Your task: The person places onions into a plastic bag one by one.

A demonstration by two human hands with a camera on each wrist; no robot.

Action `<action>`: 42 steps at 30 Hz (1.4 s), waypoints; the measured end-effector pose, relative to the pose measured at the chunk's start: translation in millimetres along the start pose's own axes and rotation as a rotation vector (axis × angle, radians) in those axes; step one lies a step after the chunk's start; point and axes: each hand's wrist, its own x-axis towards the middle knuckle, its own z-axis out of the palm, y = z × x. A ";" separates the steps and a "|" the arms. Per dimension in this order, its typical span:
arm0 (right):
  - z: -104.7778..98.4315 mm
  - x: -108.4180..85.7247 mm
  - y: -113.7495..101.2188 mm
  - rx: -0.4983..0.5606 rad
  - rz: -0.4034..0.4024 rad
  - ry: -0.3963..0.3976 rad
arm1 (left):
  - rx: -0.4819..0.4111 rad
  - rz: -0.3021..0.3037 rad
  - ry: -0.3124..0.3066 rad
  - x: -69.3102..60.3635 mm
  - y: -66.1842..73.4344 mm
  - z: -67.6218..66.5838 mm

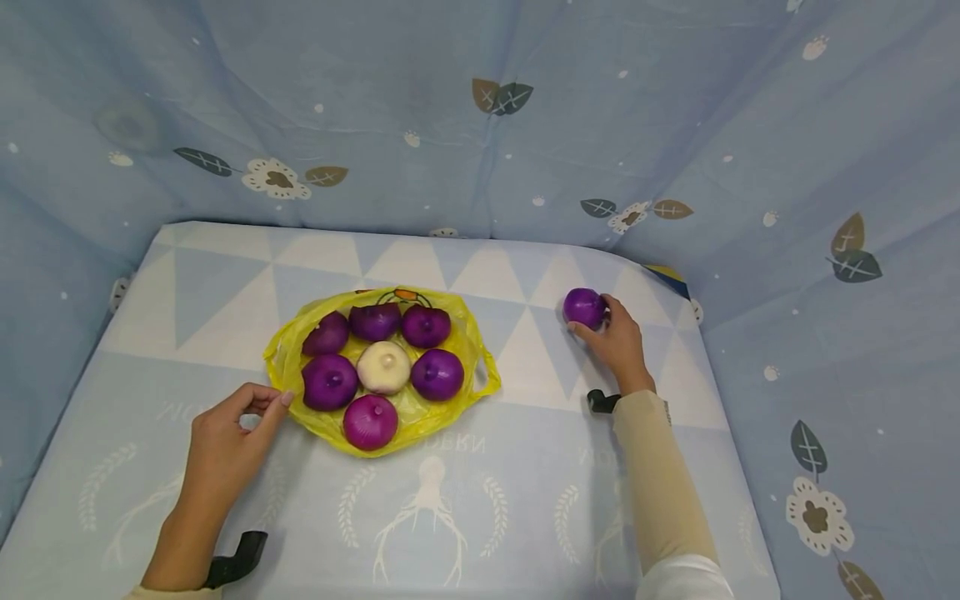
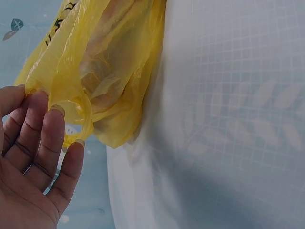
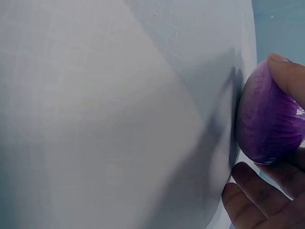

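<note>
At the right of the head view, my right hand (image 1: 621, 346) grips a purple onion (image 1: 583, 308) between thumb and fingers. The right wrist view has this onion (image 3: 267, 119) close to the cloth; whether it touches is unclear. A yellow plastic bag (image 1: 412, 423) lies spread open left of centre. In it sit several purple onions (image 1: 437, 375) in a ring around one white onion (image 1: 384, 367). My left hand (image 1: 228, 446) pinches the bag's left rim with thumb and index finger. Seen from the left wrist, the bag's side (image 2: 66, 52) rises from those fingertips.
A pale blue and white patterned cloth (image 1: 300, 517) covers the table. Blue curtains (image 1: 420, 100) with leaves and flowers hang behind and on both sides. A small yellow and dark blue item (image 1: 670, 279) shows at the far right corner. Black wrist mounts (image 1: 238, 560) stick out beside the wrists.
</note>
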 end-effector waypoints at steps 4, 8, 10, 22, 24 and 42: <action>-1.0 -0.6 0.4 0.017 -0.004 0.010 | -0.005 0.002 0.004 0.6 -0.4 -0.4; -0.6 -4.3 1.1 0.058 -0.001 0.024 | -0.006 0.002 0.012 0.9 -1.6 -1.2; -0.1 -8.0 0.3 0.072 -0.004 0.026 | -0.012 0.005 0.012 0.9 -2.4 -1.1; -11.3 -35.6 -41.2 0.108 -0.187 0.037 | -0.020 0.013 0.013 0.0 -2.6 -2.6; -14.7 -41.5 -53.7 0.107 -0.220 0.023 | -0.021 0.008 0.011 0.0 -2.4 -2.3; -11.8 -88.1 -145.5 -0.046 -0.679 -0.078 | -0.020 0.017 0.005 0.5 -1.8 1.1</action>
